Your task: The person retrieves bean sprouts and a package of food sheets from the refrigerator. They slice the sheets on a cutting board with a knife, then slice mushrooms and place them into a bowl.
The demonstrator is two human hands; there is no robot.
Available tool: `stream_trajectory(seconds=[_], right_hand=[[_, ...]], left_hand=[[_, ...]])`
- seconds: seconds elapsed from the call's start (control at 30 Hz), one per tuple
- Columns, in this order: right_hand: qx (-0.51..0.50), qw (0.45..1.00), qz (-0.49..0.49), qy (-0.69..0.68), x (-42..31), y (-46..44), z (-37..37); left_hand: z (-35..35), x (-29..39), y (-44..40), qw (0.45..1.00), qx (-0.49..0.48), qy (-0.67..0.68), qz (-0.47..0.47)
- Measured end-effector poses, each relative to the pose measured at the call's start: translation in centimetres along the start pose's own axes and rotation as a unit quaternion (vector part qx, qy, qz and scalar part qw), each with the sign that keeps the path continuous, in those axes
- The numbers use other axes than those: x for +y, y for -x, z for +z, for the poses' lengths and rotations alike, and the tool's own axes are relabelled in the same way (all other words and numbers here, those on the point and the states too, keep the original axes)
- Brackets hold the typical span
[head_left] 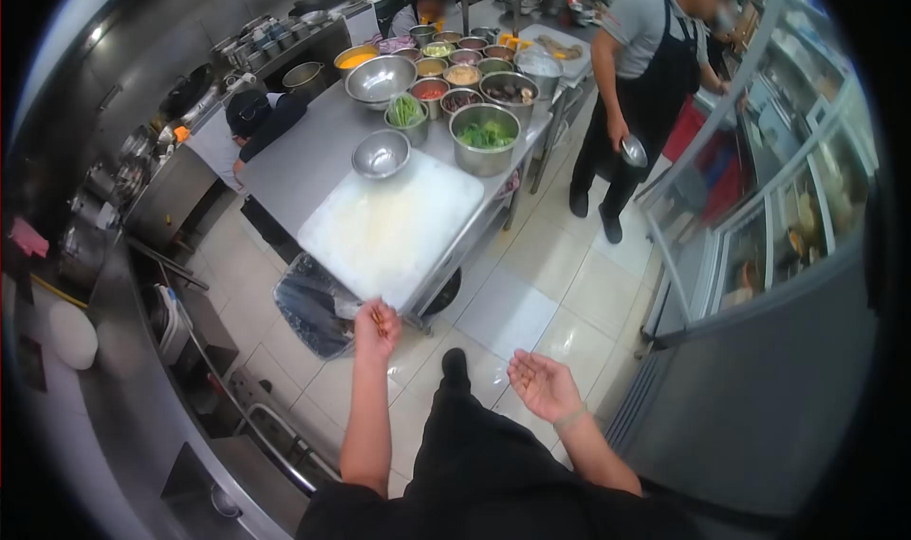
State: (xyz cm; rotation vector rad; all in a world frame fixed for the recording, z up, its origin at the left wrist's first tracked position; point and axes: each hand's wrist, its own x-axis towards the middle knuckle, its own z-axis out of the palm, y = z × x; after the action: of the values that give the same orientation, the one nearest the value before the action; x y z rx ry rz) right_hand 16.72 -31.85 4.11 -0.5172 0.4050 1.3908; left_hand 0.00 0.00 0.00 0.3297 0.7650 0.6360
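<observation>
One white rectangular plastic cutting board [403,222] lies flat at the near end of a long stainless-steel table [294,160], with a pale yellowish patch in its middle. My left hand [377,326] is at its near corner; touching or just short of it, I cannot tell. Those fingers are curled in, and whether they close on anything is unclear. My right hand [544,385] is apart from the board, to its near right, palm up, fingers loosely bent, nothing seen in it.

Step in hand (judgement): a pause or a stride at the board's near end, one black shoe [455,367] forward; no work on the board visible. Any move onto it would call for uncurling the left fingers and raising the right.

Surface: a small round steel bowl [381,154] at the board's far corner; beyond it, a deep steel pot of green leaves [485,137]. Below the board's left edge, a plastic-lined bin [308,312].

Room: glossy pale floor tiles [517,303] around; right of the board, a person in a dark apron [655,75] holds a metal bowl [633,151].
</observation>
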Motion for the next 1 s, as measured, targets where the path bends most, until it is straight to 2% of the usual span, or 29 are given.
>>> stream_trajectory(seconds=[0.07, 0.1, 0.13, 0.2, 0.23, 0.3, 0.37, 0.4, 0.43, 0.5, 0.53, 0.63, 0.67, 0.7, 0.77, 0.8, 0.83, 0.9, 1.0], right_hand=[[0.075, 0.995, -0.003, -0.059, 0.8, 2.2, -2.1], [0.094, 0.995, -0.022, -0.032, -5.4, -3.6, 2.9], [0.109, 0.992, -0.044, -0.055, -6.0, -3.9, 2.4], [0.137, 0.982, -0.096, -0.093, -7.2, -5.8, 2.3], [0.142, 0.981, -0.091, -0.1, -7.8, -6.0, 2.0], [0.156, 0.97, -0.146, -0.118, -9.4, -6.1, 1.5], [0.158, 0.963, -0.161, -0.145, -10.9, -6.5, 2.0], [0.163, 0.957, -0.176, -0.164, -11.6, -6.6, 2.1], [0.163, 0.955, -0.179, -0.17, -12.1, -6.8, 2.1], [0.168, 0.952, -0.182, -0.18, -13.3, -7.4, 1.8], [0.168, 0.951, -0.181, -0.184, -13.9, -7.7, 1.6], [0.166, 0.952, -0.171, -0.193, -16.6, -9.0, 1.5], [0.164, 0.955, -0.172, -0.18, -17.7, -9.4, 2.2], [0.164, 0.958, -0.168, -0.165, -18.8, -9.7, 2.5], [0.157, 0.965, -0.149, -0.148, -21.6, -11.3, 2.0], [0.148, 0.97, -0.139, -0.136, -23.4, -12.2, 2.3], [0.138, 0.974, -0.129, -0.124, -25.0, -13.3, 2.7], [0.137, 0.978, -0.111, -0.114, -28.4, -15.3, 4.3], [0.095, 0.991, -0.091, -0.01, -33.4, -18.3, 7.4]], left_hand=[[0.8, 0.9, -1.1, 0.999, 0.017, 0.005, 0.027], [6.1, 5.3, -11.8, 0.998, -0.038, -0.016, 0.056], [8.0, 7.4, -14.7, 0.994, 0.003, -0.05, 0.093], [11.7, 12.1, -20.0, 0.959, 0.058, -0.216, 0.173], [12.3, 13.7, -23.6, 0.949, 0.092, -0.252, 0.165], [12.9, 14.9, -29.5, 0.936, 0.121, -0.294, 0.152], [12.8, 15.3, -35.8, 0.825, 0.187, -0.473, 0.248], [11.4, 15.3, -39.7, 0.685, 0.217, -0.603, 0.345], [12.4, 15.1, -39.9, 0.683, 0.212, -0.608, 0.345], [14.3, 14.4, -38.6, 0.575, 0.242, -0.727, 0.285], [14.9, 14.6, -38.6, 0.623, 0.213, -0.721, 0.215], [17.3, 14.2, -37.1, 0.624, 0.189, -0.736, 0.183], [17.8, 13.9, -36.2, 0.553, 0.2, -0.764, 0.265], [17.5, 14.6, -36.1, 0.547, 0.214, -0.767, 0.258], [17.5, 15.9, -36.7, 0.581, 0.185, -0.74, 0.286], [17.9, 16.5, -36.1, 0.619, 0.185, -0.718, 0.258], [17.4, 16.7, -36.2, 0.617, 0.199, -0.716, 0.259], [16.1, 17.3, -37.1, 0.621, 0.163, -0.69, 0.333], [15.4, 17.3, -37.7, 0.595, 0.178, -0.706, 0.341]])
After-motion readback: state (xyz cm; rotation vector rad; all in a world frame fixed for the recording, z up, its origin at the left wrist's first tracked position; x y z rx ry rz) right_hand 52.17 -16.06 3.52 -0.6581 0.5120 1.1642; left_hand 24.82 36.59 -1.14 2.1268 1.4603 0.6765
